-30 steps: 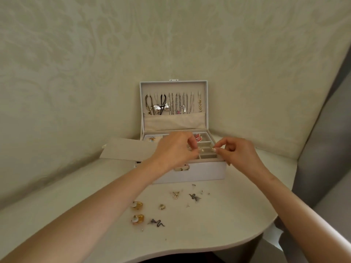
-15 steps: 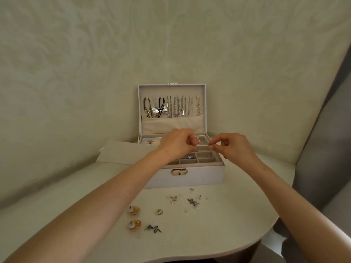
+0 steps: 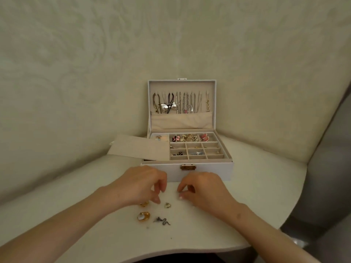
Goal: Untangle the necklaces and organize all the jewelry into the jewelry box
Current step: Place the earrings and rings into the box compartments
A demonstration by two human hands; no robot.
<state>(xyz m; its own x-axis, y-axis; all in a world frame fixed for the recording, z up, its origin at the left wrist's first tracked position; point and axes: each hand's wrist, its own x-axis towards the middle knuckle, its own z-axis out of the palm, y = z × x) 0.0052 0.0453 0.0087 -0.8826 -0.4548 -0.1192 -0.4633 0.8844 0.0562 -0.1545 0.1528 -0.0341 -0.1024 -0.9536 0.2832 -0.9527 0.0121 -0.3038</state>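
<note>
Left hand low at the bench, fingers curled, tips pointing down at the surface, thumb close to forefinger as if for a pinch. Cannot tell if gripping anything. Right hand just beside it, curled the same way, thumb and forefinger nearly together at the tips. Too small to tell if holding a piece. Curled like this, most likely, for lifting tiny items off a flat surface with fingertips alone.

Close beyond both hands, the jewelry box, lid up and front latch facing the wrists, presumably kept near for short carries. Further beyond, in the raised lid, necklaces hanging side by side in a row, apparently untangled. Divided tray exposed on the side nearer the right hand, several compartments filled. Beige cover panel over the side nearer the left hand.

Half tucked under the left palm, a gold ring. Nearer the left wrist, a second gold ring with a pale stone, and beside it a dark snake-shaped piece. Between the two hands, slightly nearer the wrists, a small pale charm. All loose on the bench, apart from one another, not yet boxed. Judging by that, late in the task, with only small pieces left.
</note>
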